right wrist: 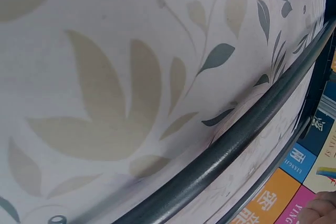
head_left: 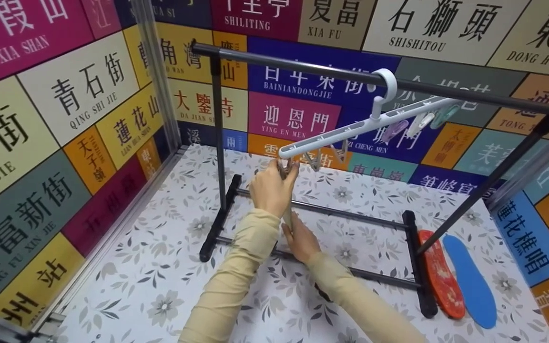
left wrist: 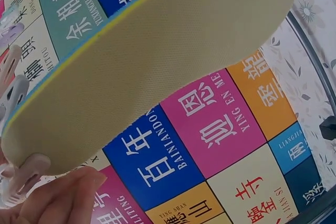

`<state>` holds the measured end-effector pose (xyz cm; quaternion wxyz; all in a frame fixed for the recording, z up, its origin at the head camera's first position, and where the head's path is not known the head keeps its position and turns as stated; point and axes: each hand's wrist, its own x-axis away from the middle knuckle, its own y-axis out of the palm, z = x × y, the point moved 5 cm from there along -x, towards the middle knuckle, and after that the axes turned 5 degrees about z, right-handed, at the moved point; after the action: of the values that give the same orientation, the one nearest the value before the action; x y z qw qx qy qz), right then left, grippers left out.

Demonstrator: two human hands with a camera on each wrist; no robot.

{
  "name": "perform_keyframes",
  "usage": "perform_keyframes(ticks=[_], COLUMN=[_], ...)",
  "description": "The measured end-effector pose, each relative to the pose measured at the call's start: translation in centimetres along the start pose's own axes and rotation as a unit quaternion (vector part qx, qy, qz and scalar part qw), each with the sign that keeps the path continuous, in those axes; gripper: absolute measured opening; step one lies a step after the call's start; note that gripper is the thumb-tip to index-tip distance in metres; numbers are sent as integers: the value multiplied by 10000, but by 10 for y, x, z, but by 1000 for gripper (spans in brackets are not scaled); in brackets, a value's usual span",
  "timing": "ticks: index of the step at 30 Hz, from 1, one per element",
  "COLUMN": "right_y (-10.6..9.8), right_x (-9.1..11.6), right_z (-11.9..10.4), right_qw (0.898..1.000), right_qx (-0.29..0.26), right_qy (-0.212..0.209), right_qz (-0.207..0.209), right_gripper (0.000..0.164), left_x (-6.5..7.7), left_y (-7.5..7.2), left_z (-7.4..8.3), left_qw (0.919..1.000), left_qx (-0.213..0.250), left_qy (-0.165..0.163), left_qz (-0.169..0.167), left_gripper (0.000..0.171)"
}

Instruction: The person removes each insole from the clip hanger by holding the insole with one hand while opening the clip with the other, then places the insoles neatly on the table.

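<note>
A white clip hanger (head_left: pixel 331 136) hangs by its hook from the dark rail. At its near end my left hand (head_left: pixel 270 188) pinches a peg (head_left: pixel 284 166). In the left wrist view an insole (left wrist: pixel 147 56) shows a beige face and a thin blue and yellow edge. The peg (left wrist: pixel 31 174) overlaps its lower-left end, with my left fingers (left wrist: pixel 65 195) just below. My right hand (head_left: pixel 303 238) holds the insole's lower end, which appears edge-on in the head view. A small part of a hand (right wrist: pixel 317 208) enters the right wrist view's corner.
The black garment rack (head_left: pixel 218 133) stands on a flower-patterned surface (head_left: pixel 160 281). Its low crossbar (right wrist: pixel 210 166) runs close to my right wrist. A red insole (head_left: pixel 441 278) and a blue one (head_left: pixel 472 283) lie by its right foot. Other pegs (head_left: pixel 417 124) hang along the hanger.
</note>
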<state>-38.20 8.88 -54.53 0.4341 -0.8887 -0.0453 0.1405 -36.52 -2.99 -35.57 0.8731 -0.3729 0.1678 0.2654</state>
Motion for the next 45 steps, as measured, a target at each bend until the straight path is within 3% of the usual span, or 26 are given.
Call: perform_keyframes(ticks=[9,19,35,45], right_y=[-9,-30,-67,-111], right_x=[10,26,56,88], right_z=[3,11,48,87], right_qw=[9993,9972,9965,9913], right_qx=[-184,-150,-58,-21], right_qy=[-194,-347,-25,432], right_qz=[279,643,829,1243], right_gripper=[53,44,44,43], left_x=[1,1,4,1], left_y=[-1,0,1,-3], left_z=[3,8,8,1], left_qw=[9996,9993,9994,9997], left_qx=[-8,-55,169,155], left_qy=[239,351,304,176], left_qz=[180,77,30,-37], left_gripper=[37,40,39,42])
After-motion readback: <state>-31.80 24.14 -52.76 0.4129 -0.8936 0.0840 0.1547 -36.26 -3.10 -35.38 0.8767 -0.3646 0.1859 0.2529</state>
